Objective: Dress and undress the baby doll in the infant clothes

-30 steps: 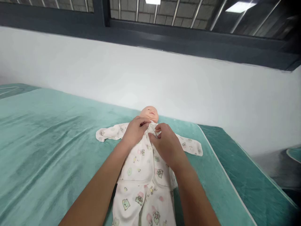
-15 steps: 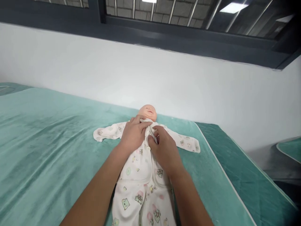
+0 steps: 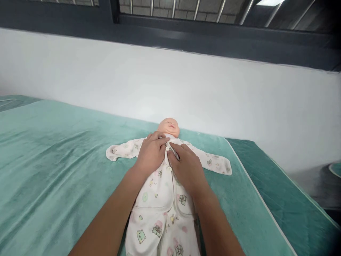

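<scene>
A baby doll (image 3: 169,127) lies on its back, its head near the wall. It wears a white printed jacket (image 3: 154,190) with buttons down the front and matching pants (image 3: 145,233); both sleeves stretch out sideways. My left hand (image 3: 152,152) grips the jacket's front edge by the top button (image 3: 167,146), just below the neck. With thumb and forefinger, my right hand (image 3: 185,165) pinches the opposite front edge at the same height. Another button (image 3: 169,169) shows lower down. The fingers partly cover the upper chest.
Beneath the doll spreads a green plush sheet (image 3: 66,170), wrinkled at the left. A darker green mattress (image 3: 269,170) with pale piping borders it on the right. Behind stands a white wall (image 3: 170,81) under a dark window frame (image 3: 186,39) with metal bars.
My right hand's fingers have drawn closer to the top button and the left hand. The left hand stays nearly where it was. The view has shifted slightly.
</scene>
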`<state>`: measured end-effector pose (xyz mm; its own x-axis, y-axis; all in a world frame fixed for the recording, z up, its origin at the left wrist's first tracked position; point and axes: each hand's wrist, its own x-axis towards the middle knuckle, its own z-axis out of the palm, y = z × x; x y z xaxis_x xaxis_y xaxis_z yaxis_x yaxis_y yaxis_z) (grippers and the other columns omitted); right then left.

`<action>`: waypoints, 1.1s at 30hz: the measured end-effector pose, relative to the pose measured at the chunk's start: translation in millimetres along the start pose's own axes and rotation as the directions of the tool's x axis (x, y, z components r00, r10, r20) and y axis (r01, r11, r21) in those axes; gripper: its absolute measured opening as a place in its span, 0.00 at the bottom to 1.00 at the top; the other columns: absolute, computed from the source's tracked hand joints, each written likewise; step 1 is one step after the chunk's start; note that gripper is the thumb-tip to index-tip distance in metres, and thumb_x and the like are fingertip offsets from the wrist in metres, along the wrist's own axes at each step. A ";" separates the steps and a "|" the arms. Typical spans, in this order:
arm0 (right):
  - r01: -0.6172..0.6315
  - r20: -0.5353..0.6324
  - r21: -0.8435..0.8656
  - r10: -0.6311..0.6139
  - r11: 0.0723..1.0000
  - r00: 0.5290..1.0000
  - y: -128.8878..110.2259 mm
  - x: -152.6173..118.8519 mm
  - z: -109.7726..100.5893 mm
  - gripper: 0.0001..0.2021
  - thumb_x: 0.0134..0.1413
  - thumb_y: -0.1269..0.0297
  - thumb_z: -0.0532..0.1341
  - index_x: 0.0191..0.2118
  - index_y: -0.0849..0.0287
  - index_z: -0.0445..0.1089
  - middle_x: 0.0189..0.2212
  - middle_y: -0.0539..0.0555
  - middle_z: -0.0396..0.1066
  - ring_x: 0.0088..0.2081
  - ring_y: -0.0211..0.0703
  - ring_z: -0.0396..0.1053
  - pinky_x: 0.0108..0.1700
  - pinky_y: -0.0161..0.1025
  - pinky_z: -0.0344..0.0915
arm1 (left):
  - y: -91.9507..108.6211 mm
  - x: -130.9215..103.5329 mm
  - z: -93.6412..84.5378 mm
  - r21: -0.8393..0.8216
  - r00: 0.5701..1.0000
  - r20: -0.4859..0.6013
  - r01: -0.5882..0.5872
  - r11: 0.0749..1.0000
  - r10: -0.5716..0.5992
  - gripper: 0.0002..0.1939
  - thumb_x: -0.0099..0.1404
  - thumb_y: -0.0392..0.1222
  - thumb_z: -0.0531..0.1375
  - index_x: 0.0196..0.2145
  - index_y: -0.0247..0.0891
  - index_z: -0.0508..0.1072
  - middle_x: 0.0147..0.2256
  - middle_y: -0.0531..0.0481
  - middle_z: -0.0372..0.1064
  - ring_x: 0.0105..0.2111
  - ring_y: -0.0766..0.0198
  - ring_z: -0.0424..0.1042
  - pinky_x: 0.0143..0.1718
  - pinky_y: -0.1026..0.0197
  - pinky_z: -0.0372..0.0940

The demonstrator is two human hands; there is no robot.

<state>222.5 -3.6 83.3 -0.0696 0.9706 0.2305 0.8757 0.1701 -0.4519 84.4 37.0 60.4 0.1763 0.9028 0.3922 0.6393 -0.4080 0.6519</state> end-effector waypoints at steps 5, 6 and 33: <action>0.012 0.082 -0.014 -0.011 1.000 0.997 0.4 -0.2 -8.1 0.12 0.65 0.58 0.50 0.46 0.49 0.69 0.35 0.50 0.65 0.30 0.39 0.62 0.31 0.37 0.52 | 0.3 0.8 -1.4 -0.077 1.000 0.004 0.023 0.997 -0.023 0.22 0.69 0.33 0.48 0.51 0.42 0.77 0.54 0.47 0.68 0.55 0.54 0.64 0.60 0.48 0.58; 0.014 0.087 0.013 -0.016 1.000 0.996 0.6 -0.7 -10.0 0.12 0.65 0.58 0.51 0.47 0.49 0.69 0.34 0.49 0.65 0.31 0.40 0.62 0.32 0.37 0.52 | 0.4 0.8 -2.5 -0.123 1.000 0.002 0.022 0.992 -0.022 0.21 0.69 0.34 0.48 0.50 0.42 0.77 0.54 0.47 0.69 0.56 0.55 0.64 0.60 0.49 0.58; -0.352 0.315 0.845 0.157 0.403 0.936 14.5 -1.2 -16.0 0.16 0.49 0.50 0.69 0.37 0.57 0.74 0.24 0.45 0.64 0.23 0.30 0.54 0.25 0.33 0.51 | 21.6 -14.5 -26.8 -0.577 0.973 0.146 0.229 0.784 -0.177 0.11 0.63 0.49 0.62 0.31 0.38 0.74 0.27 0.55 0.63 0.28 0.68 0.59 0.30 0.63 0.55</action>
<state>242.9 -5.0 90.3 -0.0780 0.9889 -0.1265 -0.0261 -0.1289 -0.9913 75.6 11.4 86.2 0.1677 0.9708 0.1712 0.1098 -0.1910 0.9754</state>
